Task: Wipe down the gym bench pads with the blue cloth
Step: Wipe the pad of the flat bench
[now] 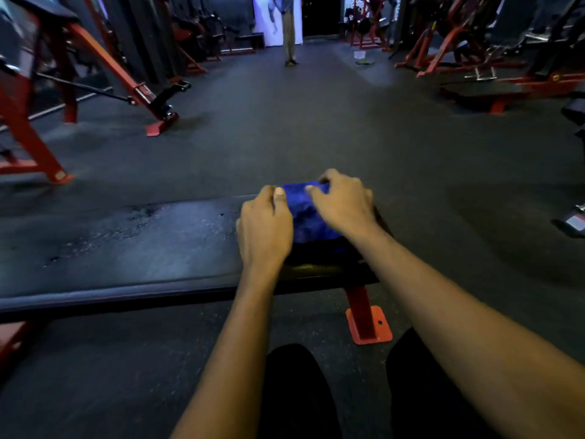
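Dark rubber floor (316, 128) fills most of the view. Red-framed gym machines stand along both sides, one group at the left (34, 131) and one at the right (459, 55).

A black padded counter (126, 245) runs across the foreground from the left edge to just right of centre. Its surface shows speckled, patchy marks (139, 213) toward the far left side. A red steel foot (368, 324) supports its right end and is bolted flat to the floor.

A second person (289, 33) stands well back in the aisle, seen only from the chest down.

The blue cloth (313, 217) lies bunched on the right end of the counter, between both hands.

The left hand (264, 229) rests on the cloth's left edge. Its fingers curl over the far side and the thumb (279, 198) presses on top, gripping the cloth.

The right hand (343, 204) covers the cloth's right side. Its fingers (316, 189) are bent and pinch the fabric at the far edge.
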`<control>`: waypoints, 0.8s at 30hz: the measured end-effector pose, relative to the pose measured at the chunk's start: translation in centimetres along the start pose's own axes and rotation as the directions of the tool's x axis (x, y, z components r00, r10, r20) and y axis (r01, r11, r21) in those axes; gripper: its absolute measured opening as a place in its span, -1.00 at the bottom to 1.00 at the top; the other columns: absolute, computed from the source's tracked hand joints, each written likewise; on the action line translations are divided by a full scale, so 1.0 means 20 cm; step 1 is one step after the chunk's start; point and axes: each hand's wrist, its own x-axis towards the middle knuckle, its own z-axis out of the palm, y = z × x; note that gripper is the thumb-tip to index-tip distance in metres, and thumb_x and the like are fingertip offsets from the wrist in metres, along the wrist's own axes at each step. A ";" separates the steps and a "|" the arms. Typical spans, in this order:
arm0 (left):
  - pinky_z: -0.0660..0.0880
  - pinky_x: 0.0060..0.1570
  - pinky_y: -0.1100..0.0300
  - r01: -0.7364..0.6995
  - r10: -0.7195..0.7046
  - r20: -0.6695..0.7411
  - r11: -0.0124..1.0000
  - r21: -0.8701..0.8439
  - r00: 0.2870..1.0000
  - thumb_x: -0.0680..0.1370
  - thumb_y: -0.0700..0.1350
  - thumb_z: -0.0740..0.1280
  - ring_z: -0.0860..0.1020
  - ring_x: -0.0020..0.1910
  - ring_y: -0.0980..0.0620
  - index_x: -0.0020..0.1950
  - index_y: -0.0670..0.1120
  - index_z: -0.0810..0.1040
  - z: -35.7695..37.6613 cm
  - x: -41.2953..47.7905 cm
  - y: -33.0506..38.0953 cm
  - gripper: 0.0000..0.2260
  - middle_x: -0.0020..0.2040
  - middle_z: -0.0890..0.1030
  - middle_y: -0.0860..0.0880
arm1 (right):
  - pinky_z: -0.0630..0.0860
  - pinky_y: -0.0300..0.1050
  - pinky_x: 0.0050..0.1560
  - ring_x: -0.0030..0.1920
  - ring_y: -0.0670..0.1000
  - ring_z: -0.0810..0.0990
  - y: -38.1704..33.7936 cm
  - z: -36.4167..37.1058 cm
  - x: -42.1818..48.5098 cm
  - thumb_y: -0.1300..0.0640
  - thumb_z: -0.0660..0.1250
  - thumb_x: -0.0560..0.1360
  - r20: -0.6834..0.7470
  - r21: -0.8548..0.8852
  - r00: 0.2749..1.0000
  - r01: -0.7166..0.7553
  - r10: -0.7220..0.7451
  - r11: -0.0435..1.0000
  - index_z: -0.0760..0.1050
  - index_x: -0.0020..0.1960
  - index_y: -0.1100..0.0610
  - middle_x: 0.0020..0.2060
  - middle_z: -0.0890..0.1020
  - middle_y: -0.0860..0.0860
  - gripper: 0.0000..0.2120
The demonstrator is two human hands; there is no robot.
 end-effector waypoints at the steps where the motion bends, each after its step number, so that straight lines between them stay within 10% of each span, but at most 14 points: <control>1: 0.47 -0.03 -0.09 0.010 -0.011 -0.084 1.000 -0.013 0.996 0.60 0.06 0.07 0.54 0.01 -0.28 0.00 -0.10 0.56 -0.05 -0.03 -0.04 -0.66 -0.01 0.62 -0.26 | 0.25 0.14 0.40 0.44 0.22 0.34 -0.06 0.06 0.02 -0.37 0.20 0.50 0.192 -0.104 0.981 0.047 -0.026 0.993 0.40 0.42 -0.03 0.44 0.42 0.14 -0.38; 5: 0.41 0.22 -0.16 0.148 -0.147 -0.322 0.989 -0.021 0.935 0.55 -0.03 0.14 0.51 0.13 -0.22 0.03 -0.14 0.62 -0.17 -0.11 -0.24 -0.69 0.04 0.63 -0.20 | -0.16 0.49 0.41 0.58 0.26 -0.20 -0.09 0.26 0.09 -0.49 0.00 0.49 0.470 -0.340 0.881 0.119 0.059 0.933 -0.10 0.59 -0.23 0.61 -0.15 -0.01 -0.23; 10: -0.12 0.50 -0.20 0.458 -0.358 -0.495 0.884 0.093 0.792 0.62 -0.02 0.19 0.15 0.54 -0.14 0.32 -0.11 0.53 -0.22 -0.20 -0.45 -0.67 0.51 0.34 -0.12 | -0.10 0.52 0.40 0.59 0.20 -0.16 0.00 0.20 0.06 -0.16 0.03 0.59 0.381 -0.342 0.918 0.024 0.115 0.939 0.01 0.58 -0.22 0.61 -0.08 -0.06 -0.43; 16: -0.14 0.45 -0.33 0.518 -0.397 -0.523 0.849 0.103 0.755 0.61 0.00 0.14 0.02 0.58 -0.17 0.48 -0.14 0.34 -0.15 -0.16 -0.55 -0.54 0.59 0.14 -0.17 | 0.03 0.41 0.45 0.55 0.30 0.02 0.11 0.16 0.28 -0.12 0.07 0.57 0.285 -0.357 0.888 -0.252 0.362 0.899 0.11 0.57 -0.15 0.60 0.03 0.03 -0.43; 24: -0.13 0.47 -0.29 0.490 -0.371 -0.585 0.870 0.051 0.721 0.60 -0.02 0.16 0.03 0.58 -0.16 0.49 -0.13 0.32 -0.12 -0.16 -0.58 -0.53 0.59 0.14 -0.15 | 0.01 0.27 0.52 0.59 0.04 0.03 0.08 0.21 0.11 -0.09 0.07 0.63 0.446 -0.194 0.874 0.303 -0.191 0.933 0.17 0.53 -0.27 0.58 0.09 -0.20 -0.53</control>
